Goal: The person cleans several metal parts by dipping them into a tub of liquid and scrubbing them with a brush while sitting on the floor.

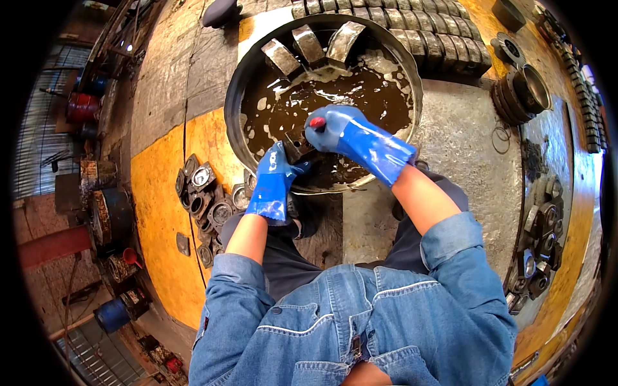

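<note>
A wide round metal basin (233, 122) of brown, foamy liquid stands before me. My left hand (273, 168), in a blue rubber glove, is at its near rim with the fingers closed on a dark metal part (295, 147), mostly hidden by the gloves. My right hand (336, 127), gloved alike, is closed in a fist around a red-ended handle (317, 123) just over the liquid. The tool's working end cannot be made out. Three thick curved metal blocks (281, 58) lean against the basin's far inner wall, partly in the liquid.
Rows of similar metal blocks (444, 45) are stacked beyond the basin at the right. Greasy metal fittings (215, 209) lie in a pile at the left, and more metal parts (541, 238) lie at the right. Stacked metal rings (515, 96) stand near a thin wire loop (501, 139).
</note>
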{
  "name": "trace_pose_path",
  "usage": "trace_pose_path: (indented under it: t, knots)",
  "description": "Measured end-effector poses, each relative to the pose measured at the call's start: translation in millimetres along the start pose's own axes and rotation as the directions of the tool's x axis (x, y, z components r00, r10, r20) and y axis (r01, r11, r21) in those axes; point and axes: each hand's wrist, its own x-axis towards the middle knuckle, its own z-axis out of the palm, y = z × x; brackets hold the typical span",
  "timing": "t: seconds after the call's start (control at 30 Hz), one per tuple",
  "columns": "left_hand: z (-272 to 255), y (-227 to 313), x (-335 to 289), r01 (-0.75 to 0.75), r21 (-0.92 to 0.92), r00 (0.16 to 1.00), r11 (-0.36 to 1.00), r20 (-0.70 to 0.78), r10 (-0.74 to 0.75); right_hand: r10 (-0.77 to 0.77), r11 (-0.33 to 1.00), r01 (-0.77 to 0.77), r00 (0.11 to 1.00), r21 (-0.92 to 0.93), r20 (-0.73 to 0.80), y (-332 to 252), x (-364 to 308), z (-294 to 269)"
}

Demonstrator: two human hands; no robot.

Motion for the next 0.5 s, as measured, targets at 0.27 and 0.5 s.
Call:
trace_pose_path:
  t: [0.27, 0.5]
  knots:
    - [11, -17, 3, -0.142, -0.034, 0.985, 0.989, -0.105, 0.138, 0.33, 0.928, -0.301, 0.938, 0.219, -0.109, 87, 36, 33]
    - [6, -1, 3, -0.108, -0.066, 0.992, 0.992, -0.073, 0.103, 0.577, 0.767, -0.526, 0.816, 0.367, -0.039, 117, 38, 43]
